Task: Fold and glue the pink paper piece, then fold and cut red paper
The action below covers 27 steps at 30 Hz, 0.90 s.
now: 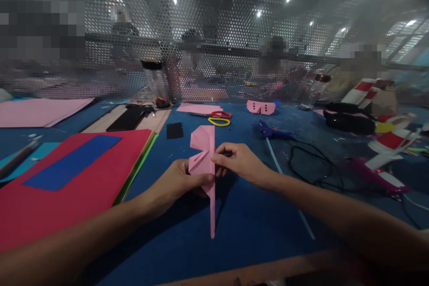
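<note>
Here, left hand [177, 183] and right hand [239, 161] pinch a folded pink paper strip [203, 143] mid-crease, which likely wants even pressure.

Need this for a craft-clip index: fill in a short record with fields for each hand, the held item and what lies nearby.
left hand: grips the folded pink paper from the left
right hand: pinches its right edge
paper shape: wide folds at the far end, narrow point toward the person
surface: blue table
left side: red sheet with a blue piece on it
beyond: scissors, glue gun, phone
</note>
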Motion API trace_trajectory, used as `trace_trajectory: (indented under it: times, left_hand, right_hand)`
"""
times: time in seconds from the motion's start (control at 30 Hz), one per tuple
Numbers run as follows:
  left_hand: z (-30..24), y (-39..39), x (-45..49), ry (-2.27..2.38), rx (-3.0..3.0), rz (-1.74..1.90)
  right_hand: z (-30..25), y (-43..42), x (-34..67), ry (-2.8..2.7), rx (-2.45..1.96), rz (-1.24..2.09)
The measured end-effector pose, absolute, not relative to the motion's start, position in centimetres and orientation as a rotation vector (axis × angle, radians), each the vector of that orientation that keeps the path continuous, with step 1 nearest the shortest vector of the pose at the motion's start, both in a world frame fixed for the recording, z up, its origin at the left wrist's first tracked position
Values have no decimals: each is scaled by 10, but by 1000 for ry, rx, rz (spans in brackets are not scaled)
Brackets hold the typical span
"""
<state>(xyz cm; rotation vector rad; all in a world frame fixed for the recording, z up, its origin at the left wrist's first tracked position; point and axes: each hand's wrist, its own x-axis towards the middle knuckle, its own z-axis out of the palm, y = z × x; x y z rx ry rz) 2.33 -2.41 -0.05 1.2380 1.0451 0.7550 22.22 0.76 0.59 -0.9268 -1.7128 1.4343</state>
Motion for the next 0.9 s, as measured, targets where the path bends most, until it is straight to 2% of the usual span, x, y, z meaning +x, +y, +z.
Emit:
trace_trajectory:
  times: [0.17,0.37,0.6,0.9]
  left_hand:
    - [-3,-22,18,1057,1227,790]
    - [-3,-17,13,1051,1147,907]
    - [-1,-16,12,1007,1086,886]
    - [-1,-16,13,1001,1061,895]
  right_hand:
    - [5,7,224,-1827,-948,1275]
    - [1,-2,229,-2140,-797,594]
    - [3,-7,231,-2492,-576,92]
    - [5,-6,233,-2467,-486,-308]
